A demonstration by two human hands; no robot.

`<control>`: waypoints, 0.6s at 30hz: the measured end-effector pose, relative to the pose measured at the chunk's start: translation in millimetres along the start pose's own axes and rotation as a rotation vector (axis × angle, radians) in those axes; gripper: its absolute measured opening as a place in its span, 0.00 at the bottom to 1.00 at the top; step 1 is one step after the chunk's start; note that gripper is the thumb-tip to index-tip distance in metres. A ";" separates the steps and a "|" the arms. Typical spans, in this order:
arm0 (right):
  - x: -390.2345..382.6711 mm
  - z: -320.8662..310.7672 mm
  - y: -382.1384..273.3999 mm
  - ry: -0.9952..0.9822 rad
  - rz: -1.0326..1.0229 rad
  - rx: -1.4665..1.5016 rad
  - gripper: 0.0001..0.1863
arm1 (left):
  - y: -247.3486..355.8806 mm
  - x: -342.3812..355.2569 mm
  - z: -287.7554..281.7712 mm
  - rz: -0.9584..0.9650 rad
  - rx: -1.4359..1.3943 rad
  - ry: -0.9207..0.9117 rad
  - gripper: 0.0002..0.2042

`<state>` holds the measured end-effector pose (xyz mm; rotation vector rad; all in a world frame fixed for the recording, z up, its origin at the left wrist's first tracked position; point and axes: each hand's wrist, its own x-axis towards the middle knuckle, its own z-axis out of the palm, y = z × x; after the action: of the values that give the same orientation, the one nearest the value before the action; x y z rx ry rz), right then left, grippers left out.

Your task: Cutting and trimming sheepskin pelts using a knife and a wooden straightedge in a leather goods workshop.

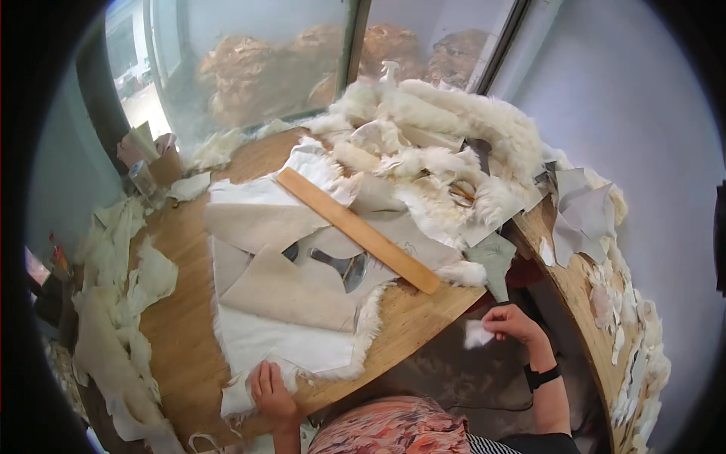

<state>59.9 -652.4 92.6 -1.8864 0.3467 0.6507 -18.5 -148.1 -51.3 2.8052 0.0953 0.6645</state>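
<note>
A small white fur scrap [476, 334] is pinched in the fingers of my right hand [514, 324], held off the right end of the table edge. My left hand [271, 393] lies with its fingers stretched over a white hide piece [238, 397] near the front edge. Beyond it spreads a larger white fur hide [302, 356], skin side up with a fluffy rim. Beige sheets [291, 291] lie folded on the hide. Among them rests a dark-handled tool with a broad curved blade [353, 271]. A flat wooden bar [359, 231] crosses the hide diagonally.
Cream fur pieces [446, 113] are heaped at the back, with scissors [461, 194] and a spray bottle [389, 72] among them. More hides [113, 340] line the left side. A second wooden surface [578, 295] on the right carries scraps. A cardboard box [162, 163] stands back left.
</note>
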 end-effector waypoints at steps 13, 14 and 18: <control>117.1 -108.1 -111.6 0.102 -0.336 -0.034 0.13 | 27.7 9.5 -7.4 -0.074 0.039 -0.007 0.14; 135.4 -115.4 -124.7 0.141 -0.368 -0.012 0.13 | 31.4 8.6 -6.2 -0.114 0.038 0.022 0.13; 217.8 -146.5 -172.5 0.332 -0.502 -0.027 0.12 | 40.6 12.1 2.3 -0.213 0.035 0.073 0.13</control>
<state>366.1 -705.2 138.6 -2.0026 0.0625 0.0043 -6.4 -186.4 -37.4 2.7505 0.4159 0.7193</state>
